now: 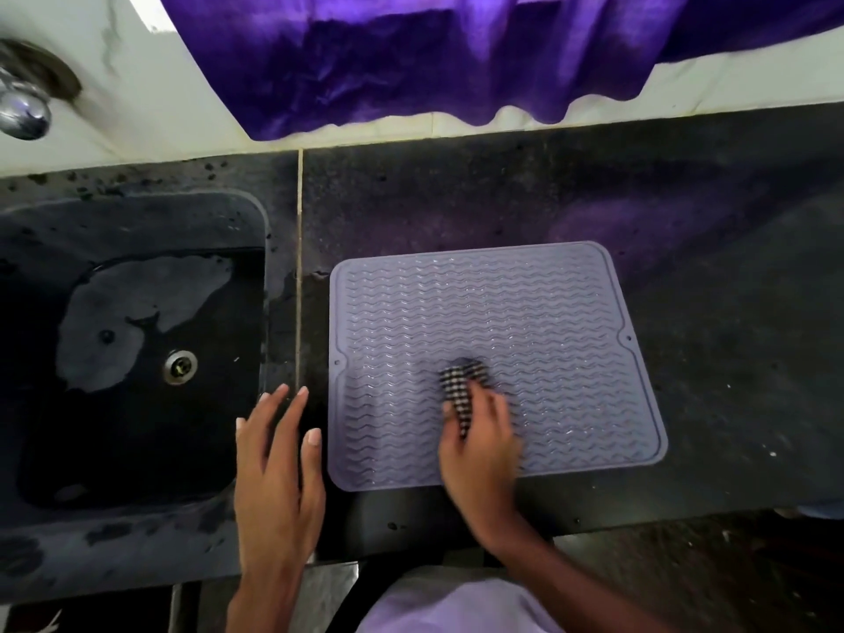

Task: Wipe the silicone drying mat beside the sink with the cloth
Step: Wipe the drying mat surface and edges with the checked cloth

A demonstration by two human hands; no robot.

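Mat [525, 303]: wavy-ribbed silicone, rounded square. My right hand [479, 445] grip clamps the checked cloth [461, 386]; left hand [274, 472] fingers straight, over the counter [730, 358].

Purple fabric [456, 61] hanging over white wall [137, 107], chrome tap [23, 107] sticking out top left, pale seam [300, 267] running front to back across dark speckled worktop [502, 198].

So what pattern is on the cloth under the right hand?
The cloth has a dark-and-white check, clearest in the head view.
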